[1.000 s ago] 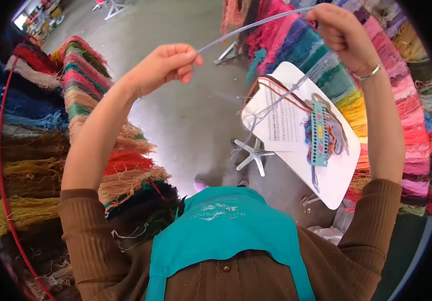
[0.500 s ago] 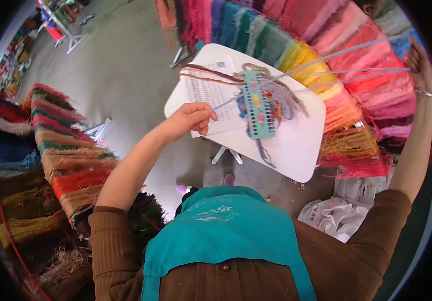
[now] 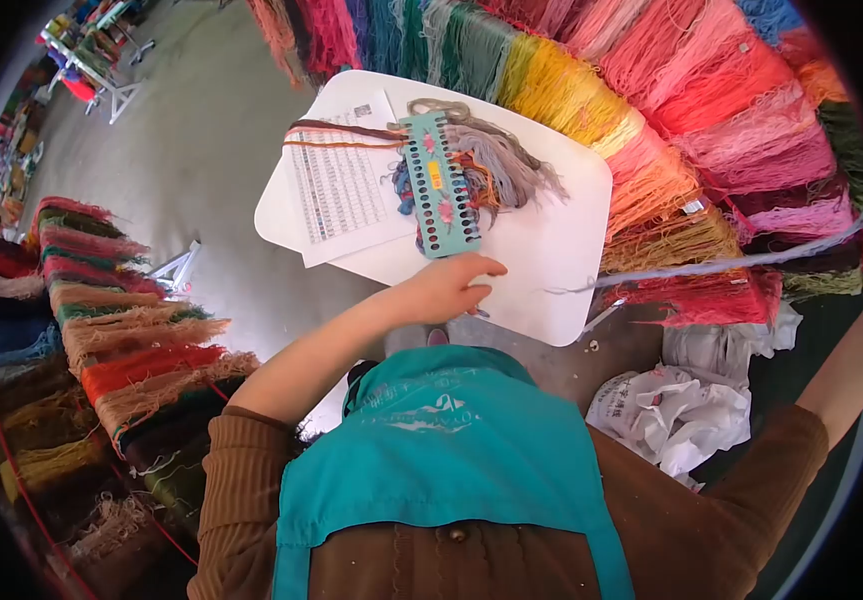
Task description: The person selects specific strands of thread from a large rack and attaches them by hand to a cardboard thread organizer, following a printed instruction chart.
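Note:
My left hand [image 3: 443,287] is over the near edge of the white table [image 3: 541,240], its fingers apart with nothing visible between them. It is at the lower end of a teal thread card [image 3: 438,185] with rows of holes along both sides. Grey, blue and orange threads [image 3: 511,165] hang from the card, and brown strands [image 3: 346,128] stretch out to its left. A pale lilac-grey strand [image 3: 721,265] runs through the air from above the table's right corner to the right edge of the view. My right hand is beyond that edge; only its forearm [image 3: 844,385] shows.
A printed chart [image 3: 339,190] lies under the card's left side. Racks of coloured yarn [image 3: 641,110] curve behind and right of the table, with another rack [image 3: 126,310] at left. White plastic bags [image 3: 666,415] sit on the floor at lower right.
My left hand has moved right and toward my body, its fingers opening. My right hand has dropped and left view. The lilac-grey strand has come away from the card and now trails rightward.

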`<move>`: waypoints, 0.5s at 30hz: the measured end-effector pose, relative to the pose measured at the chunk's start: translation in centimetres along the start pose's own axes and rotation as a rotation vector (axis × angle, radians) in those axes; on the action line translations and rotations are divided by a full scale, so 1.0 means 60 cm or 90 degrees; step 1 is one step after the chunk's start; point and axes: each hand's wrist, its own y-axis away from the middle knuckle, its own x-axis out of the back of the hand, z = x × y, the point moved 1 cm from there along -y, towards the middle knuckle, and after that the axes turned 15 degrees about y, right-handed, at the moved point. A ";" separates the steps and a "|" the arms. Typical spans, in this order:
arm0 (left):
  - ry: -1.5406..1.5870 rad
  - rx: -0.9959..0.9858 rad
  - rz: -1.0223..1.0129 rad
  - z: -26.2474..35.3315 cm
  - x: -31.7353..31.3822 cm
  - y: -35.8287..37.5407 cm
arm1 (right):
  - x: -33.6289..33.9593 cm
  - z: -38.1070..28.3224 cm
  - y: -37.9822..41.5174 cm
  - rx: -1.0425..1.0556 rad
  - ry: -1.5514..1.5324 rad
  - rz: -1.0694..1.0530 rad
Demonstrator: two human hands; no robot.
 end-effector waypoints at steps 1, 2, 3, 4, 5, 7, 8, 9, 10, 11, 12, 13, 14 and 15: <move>0.018 0.014 0.060 0.008 -0.003 -0.004 | -0.004 0.017 -0.010 -0.014 -0.043 -0.127; 0.040 0.018 0.093 0.022 0.005 -0.012 | -0.101 0.012 0.033 -0.039 0.007 -0.094; 0.061 0.020 0.127 0.035 0.017 -0.024 | -0.216 0.017 0.090 -0.061 0.058 -0.061; 0.104 -0.042 0.185 0.041 0.028 -0.038 | -0.249 0.068 0.097 -0.049 0.093 -0.025; 0.138 -0.095 0.211 0.063 0.037 -0.050 | -0.296 0.097 0.112 -0.033 0.151 -0.150; 0.214 -0.141 0.235 0.123 0.052 -0.071 | -0.390 0.155 0.143 0.039 0.262 -0.400; 0.257 -0.133 0.234 0.148 0.057 -0.080 | -0.470 0.150 0.196 0.002 0.287 -0.399; 0.271 -0.087 0.207 0.172 0.061 -0.086 | -0.521 0.155 0.225 -0.002 0.306 -0.478; 0.268 -0.085 0.215 0.179 0.061 -0.091 | -0.559 0.185 0.240 0.037 0.242 -0.531; 0.325 -0.099 0.184 0.183 0.057 -0.099 | -0.592 0.211 0.253 0.077 0.176 -0.583; 0.382 -0.112 0.153 0.185 0.054 -0.108 | -0.616 0.215 0.272 0.028 0.123 -0.605; 0.421 -0.129 0.166 0.173 0.051 -0.117 | -0.634 0.222 0.288 -0.022 0.071 -0.627; 0.422 -0.127 0.171 0.161 0.058 -0.114 | -0.654 0.251 0.297 -0.033 0.013 -0.632; 0.415 -0.033 0.174 0.146 0.065 -0.111 | -0.660 0.267 0.302 -0.035 0.012 -0.636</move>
